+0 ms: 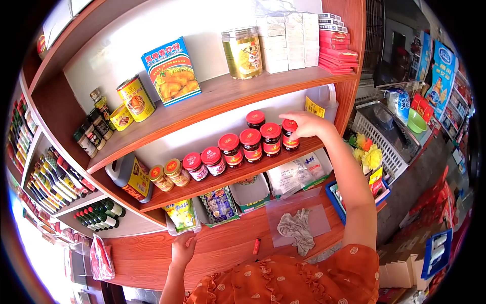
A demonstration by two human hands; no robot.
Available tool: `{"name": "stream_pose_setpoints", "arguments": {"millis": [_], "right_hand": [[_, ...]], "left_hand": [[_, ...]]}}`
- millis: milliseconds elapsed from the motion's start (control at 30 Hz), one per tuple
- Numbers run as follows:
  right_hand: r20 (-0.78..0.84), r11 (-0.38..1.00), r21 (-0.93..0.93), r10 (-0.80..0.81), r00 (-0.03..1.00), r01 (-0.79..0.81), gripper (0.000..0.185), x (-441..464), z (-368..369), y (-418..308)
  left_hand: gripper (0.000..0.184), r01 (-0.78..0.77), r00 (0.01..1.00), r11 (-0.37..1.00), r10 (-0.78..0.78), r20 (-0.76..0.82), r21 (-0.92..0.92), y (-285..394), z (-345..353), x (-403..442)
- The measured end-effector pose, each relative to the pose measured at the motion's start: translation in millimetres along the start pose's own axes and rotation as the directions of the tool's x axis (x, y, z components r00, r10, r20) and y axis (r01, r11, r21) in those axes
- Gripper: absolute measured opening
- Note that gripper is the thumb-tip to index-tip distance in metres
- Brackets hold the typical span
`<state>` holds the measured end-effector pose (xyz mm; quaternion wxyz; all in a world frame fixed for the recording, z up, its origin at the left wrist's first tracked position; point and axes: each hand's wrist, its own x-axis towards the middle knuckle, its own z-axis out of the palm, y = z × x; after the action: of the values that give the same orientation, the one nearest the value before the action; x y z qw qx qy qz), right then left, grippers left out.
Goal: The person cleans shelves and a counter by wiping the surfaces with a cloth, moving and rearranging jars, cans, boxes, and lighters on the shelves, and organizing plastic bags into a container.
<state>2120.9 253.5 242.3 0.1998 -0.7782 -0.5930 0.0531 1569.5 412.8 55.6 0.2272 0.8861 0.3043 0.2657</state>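
My right hand reaches to the lower shelf, its fingers around the red-lidded jar at the right end of a row. Left of that jar are several more red-lidded jars, with one standing behind. Two smaller jars with red lids and two with golden lids continue the row leftward. Low at the counter's left part, my left hand is raised with bent fingers apart, holding nothing, just below a tray with a yellow packet.
A grey cloth on a plastic sheet and a red lighter lie on the wooden counter. The upper shelf holds cans, a box and a large jar. Yellow flowers stand in a blue basket at right.
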Motion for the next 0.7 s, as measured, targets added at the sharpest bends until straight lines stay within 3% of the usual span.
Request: {"name": "stream_pose_setpoints", "arguments": {"millis": [100, 200, 300, 367, 433, 500, 567, 633, 700], "right_hand": [[-0.015, 0.976, -0.098, 0.196, 0.98, -0.197, 0.073, 2.3, 1.9, -10.5], [0.057, 0.987, -0.064, 0.152, 0.987, -0.148, 0.074, 3.9, -2.0, -7.3], [0.068, 0.999, -0.033, 0.008, 0.998, -0.006, 0.067, 1.0, -6.8, -7.7], [0.133, 0.962, 0.22, 0.133, 0.982, -0.16, 0.061, -5.2, -18.8, -14.8], [0.045, 0.834, 0.527, 0.163, 0.986, -0.162, 0.052, 1.8, -8.8, 15.2], [0.036, 0.805, 0.452, 0.415, 0.909, -0.385, 0.04, 1.7, -11.7, 35.5], [-0.115, 0.942, -0.039, 0.327, 0.938, -0.334, 0.034, 6.8, 18.0, 77.6], [-0.162, 0.925, -0.125, 0.338, 0.927, -0.359, 0.027, -5.1, 40.0, 74.8], [-0.218, 0.907, -0.071, 0.393, 0.893, -0.416, 0.019, -15.9, 59.2, 80.7]], "left_hand": [[0.014, 0.023, 1.0, 0.998, -0.023, 0.005, -0.05, -0.8, 3.0, -2.6], [0.014, -0.004, 1.0, 0.999, 0.005, 0.015, -0.038, -0.3, 5.5, -2.9], [0.014, -0.002, 1.0, 0.999, 0.002, 0.019, -0.032, 1.4, 6.6, -3.9], [0.013, -0.006, 1.0, 1.0, 0.006, 0.018, -0.007, 1.3, 6.8, -4.8], [0.013, 0.01, 1.0, 1.0, -0.01, 0.01, -0.002, 1.2, 7.2, -7.7], [0.013, 0.051, 0.999, 0.999, -0.051, -0.004, -0.017, -0.7, 7.6, -13.2], [0.012, 0.051, 0.999, 0.999, -0.051, -0.004, -0.011, -8.9, 9.0, -19.5], [0.012, 0.053, 0.999, 0.999, -0.053, -0.003, -0.002, -15.1, 9.3, -22.9], [0.012, 0.065, 0.998, 0.998, -0.065, -0.002, 0.001, -15.6, 9.3, -25.6]]}}
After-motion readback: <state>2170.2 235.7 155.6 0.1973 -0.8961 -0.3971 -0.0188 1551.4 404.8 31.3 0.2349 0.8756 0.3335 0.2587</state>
